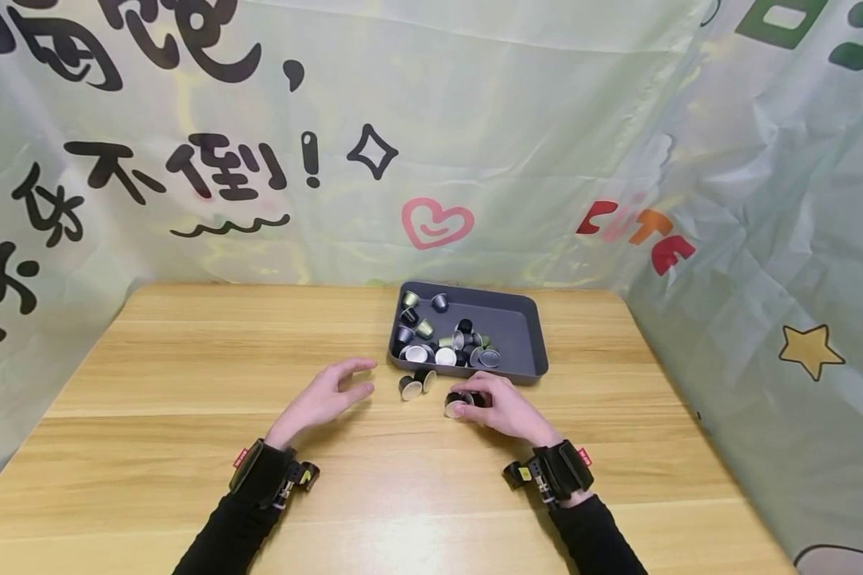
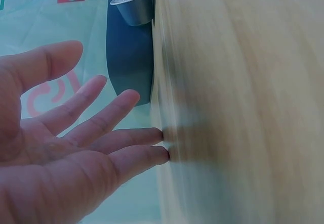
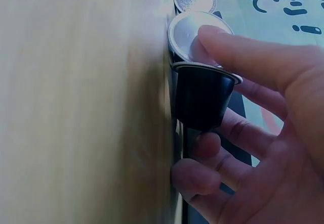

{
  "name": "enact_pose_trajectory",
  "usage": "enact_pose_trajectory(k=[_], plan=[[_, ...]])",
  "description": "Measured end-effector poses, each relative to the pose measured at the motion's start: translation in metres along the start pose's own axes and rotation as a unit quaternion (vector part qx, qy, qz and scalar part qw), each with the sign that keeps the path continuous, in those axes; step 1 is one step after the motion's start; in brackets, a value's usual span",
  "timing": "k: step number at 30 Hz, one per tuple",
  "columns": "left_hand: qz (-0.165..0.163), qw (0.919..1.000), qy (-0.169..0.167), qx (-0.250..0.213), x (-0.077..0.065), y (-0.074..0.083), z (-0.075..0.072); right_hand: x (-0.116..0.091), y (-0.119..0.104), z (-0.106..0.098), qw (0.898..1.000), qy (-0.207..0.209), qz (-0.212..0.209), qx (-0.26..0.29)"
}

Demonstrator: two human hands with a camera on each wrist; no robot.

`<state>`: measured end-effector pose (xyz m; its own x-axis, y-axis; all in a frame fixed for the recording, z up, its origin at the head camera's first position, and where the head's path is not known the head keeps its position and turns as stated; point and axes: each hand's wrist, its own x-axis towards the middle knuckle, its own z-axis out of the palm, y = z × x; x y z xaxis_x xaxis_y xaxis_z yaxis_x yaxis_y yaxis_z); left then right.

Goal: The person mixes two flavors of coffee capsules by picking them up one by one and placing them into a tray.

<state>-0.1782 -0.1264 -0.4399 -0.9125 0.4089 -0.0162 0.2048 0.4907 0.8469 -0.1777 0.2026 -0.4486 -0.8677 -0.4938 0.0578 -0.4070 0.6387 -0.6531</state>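
My right hand [image 1: 502, 406] is at the front of the tray, low over the table, its fingers around dark coffee capsules [image 1: 454, 406]. In the right wrist view its thumb presses the silver lid of one capsule [image 3: 185, 34], and a black capsule [image 3: 202, 96] stands in front of the palm. My left hand [image 1: 327, 397] hovers left of two more black capsules [image 1: 411, 389] on the table. Its fingers are spread, relaxed and touch no capsule. Behind both hands, a dark grey tray [image 1: 507, 331] holds several black, grey and green capsules.
The wooden table [image 1: 223, 383] meets a printed cloth backdrop [image 1: 331, 239] just behind the tray. Another cloth side [image 1: 748, 319] runs along the right edge. A camera is strapped on each wrist.
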Motion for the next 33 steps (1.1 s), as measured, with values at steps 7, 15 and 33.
enact_pose_trajectory(k=[7, 15, 33], plan=[[-0.003, 1.0000, 0.000, -0.005, 0.0002, -0.0001, -0.0003, 0.0020, -0.0007, 0.0012, 1.000, 0.016, -0.008, 0.010], [-0.003, 1.0000, -0.001, -0.002, 0.0010, -0.0009, -0.0013, 0.0023, -0.0016, 0.0013, 1.000, 0.023, -0.018, 0.010], [-0.004, 1.0000, -0.005, -0.007, 0.0007, -0.0004, -0.0004, 0.0024, -0.0018, 0.0017, 0.999, 0.005, -0.047, 0.019]])
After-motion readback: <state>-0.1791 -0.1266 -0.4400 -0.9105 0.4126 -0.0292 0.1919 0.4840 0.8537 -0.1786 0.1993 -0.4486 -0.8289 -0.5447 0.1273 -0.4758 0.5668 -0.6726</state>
